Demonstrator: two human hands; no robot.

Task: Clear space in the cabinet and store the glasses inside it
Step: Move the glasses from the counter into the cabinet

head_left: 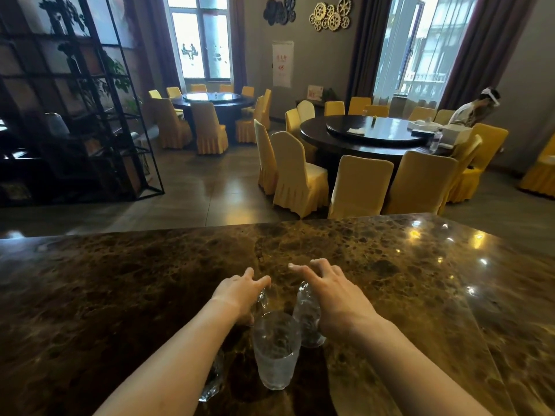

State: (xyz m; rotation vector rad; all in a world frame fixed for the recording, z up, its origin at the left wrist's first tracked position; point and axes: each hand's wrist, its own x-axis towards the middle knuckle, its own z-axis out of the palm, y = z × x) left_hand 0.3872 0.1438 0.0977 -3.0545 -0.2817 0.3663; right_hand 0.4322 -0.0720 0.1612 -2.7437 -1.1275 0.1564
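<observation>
Several clear textured glasses stand close together on the brown marble counter (405, 280). My left hand (237, 292) lies over one glass (265, 299), fingers spread and straight. My right hand (333, 298) rests against the right side of a second glass (304, 318), with its fingers stretched past the rim. A third glass (276, 354) stands free between my forearms, nearest to me. Another glass (213, 382) is half hidden under my left forearm. No cabinet is in view.
Beyond the counter's far edge lies a dining room with round dark tables (369, 136) and yellow-covered chairs (300, 175). A black metal shelf frame (99, 115) stands at the left. A person (477, 109) sits at the far right table.
</observation>
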